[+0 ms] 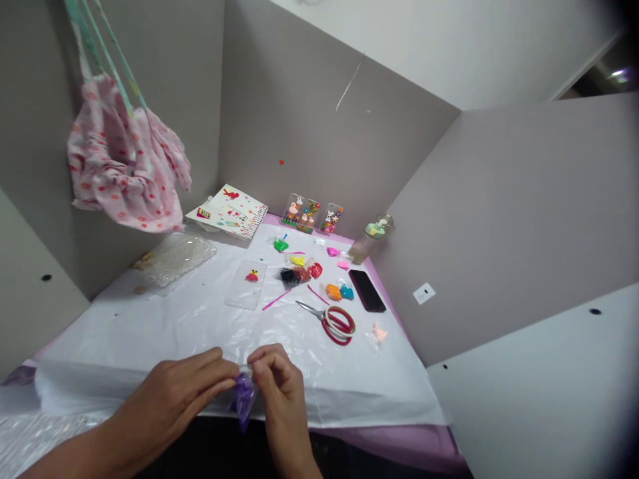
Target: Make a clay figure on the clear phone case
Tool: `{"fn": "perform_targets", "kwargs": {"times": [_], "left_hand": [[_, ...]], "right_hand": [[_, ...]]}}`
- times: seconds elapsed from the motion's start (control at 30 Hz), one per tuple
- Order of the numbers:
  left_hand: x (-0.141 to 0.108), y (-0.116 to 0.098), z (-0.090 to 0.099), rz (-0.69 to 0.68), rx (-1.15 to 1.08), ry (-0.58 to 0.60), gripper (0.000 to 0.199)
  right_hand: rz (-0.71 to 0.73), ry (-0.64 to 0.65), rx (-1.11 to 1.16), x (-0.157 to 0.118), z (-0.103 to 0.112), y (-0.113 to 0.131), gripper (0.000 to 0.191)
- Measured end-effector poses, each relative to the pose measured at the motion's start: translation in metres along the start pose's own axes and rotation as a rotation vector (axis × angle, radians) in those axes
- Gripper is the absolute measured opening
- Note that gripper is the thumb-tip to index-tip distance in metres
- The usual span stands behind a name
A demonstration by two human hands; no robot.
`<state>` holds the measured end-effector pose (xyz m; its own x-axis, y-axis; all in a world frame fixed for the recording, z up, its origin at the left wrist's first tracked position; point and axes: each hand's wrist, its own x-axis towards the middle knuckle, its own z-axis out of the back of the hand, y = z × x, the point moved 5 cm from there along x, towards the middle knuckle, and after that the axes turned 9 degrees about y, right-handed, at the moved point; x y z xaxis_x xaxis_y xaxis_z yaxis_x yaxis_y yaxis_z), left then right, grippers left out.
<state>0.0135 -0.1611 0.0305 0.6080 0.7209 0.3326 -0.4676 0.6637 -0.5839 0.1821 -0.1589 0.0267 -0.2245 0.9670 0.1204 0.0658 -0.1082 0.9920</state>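
Nearest the camera, at the bottom of the frame left of centre, the left hand (187,382) reaches in with its fingers pressed together, their tips pinching the upper edge of a small clear plastic bag of soft purple material (243,399). The right hand (282,382), at bottom centre, has thumb and forefinger pinched at the other side of the bag's top, its remaining fingers curled. The bag hangs between the hands at the near edge of the tabletop, which is covered by a wrinkled white plastic sheet (190,339).

The step in hand looks like working at the mouth of the bag, though whether it is open or sealed cannot be told. The next move seems to call for a firm pinch on both sides and a gentle pull, without squeezing the soft contents.

At the centre of the frame lies a flat clear rectangular case (239,293) bearing a small red-and-yellow figure (252,275). Right of it are two thin pink plastic sticks (277,299) and metal scissors with red and whitish loop handles (339,324), all well apart from the hands.
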Motion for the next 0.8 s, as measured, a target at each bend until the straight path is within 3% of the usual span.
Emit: {"fn": "perform_targets", "kwargs": {"times": [0.13, 0.27, 0.43, 0.57, 0.7, 0.8], "left_hand": [[-0.002, 0.002, 0.002, 0.077, -0.091, 0.018, 0.025], [0.003, -0.001, 0.004, 0.126, -0.175, 0.017, 0.026], [0.002, -0.001, 0.008, 0.127, -0.193, -0.053, 0.026], [0.002, 0.004, 0.007, 0.137, -0.240, 0.017, 0.027], [0.006, 0.005, 0.010, 0.138, -0.312, 0.082, 0.035], [0.006, 0.005, 0.008, 0.212, -0.399, 0.128, 0.042]], "right_hand": [[-0.001, 0.021, -0.058, -0.002, 0.001, 0.002, 0.033], [-0.043, 0.111, -0.011, -0.005, -0.002, 0.006, 0.016], [0.001, 0.237, -0.233, -0.005, 0.002, 0.022, 0.011], [0.005, 0.301, -0.284, -0.002, 0.004, 0.031, 0.014], [0.102, 0.281, -0.260, 0.001, 0.001, 0.039, 0.018], [0.156, 0.279, -0.248, 0.001, -0.001, 0.043, 0.018]]}}
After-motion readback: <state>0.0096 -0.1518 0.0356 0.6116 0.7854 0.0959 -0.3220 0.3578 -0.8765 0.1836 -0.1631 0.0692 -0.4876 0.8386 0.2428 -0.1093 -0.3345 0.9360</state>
